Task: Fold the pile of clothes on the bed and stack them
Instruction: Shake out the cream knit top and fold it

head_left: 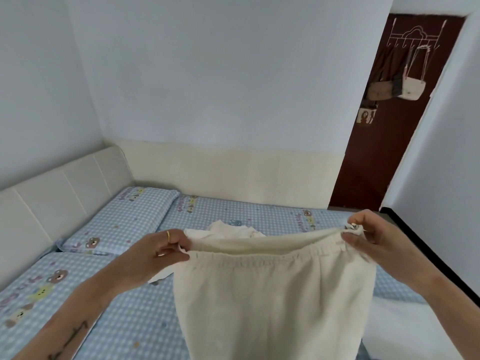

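While the left hand pinches one end of the waistband, the right hand pinches the other, holding cream trousers stretched above the checked bed; more pale clothes (crumpled) lie on it behind.

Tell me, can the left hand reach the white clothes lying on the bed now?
Probably not yet. The left hand and right hand both grip the cream pants, held up between them and the white clothes.
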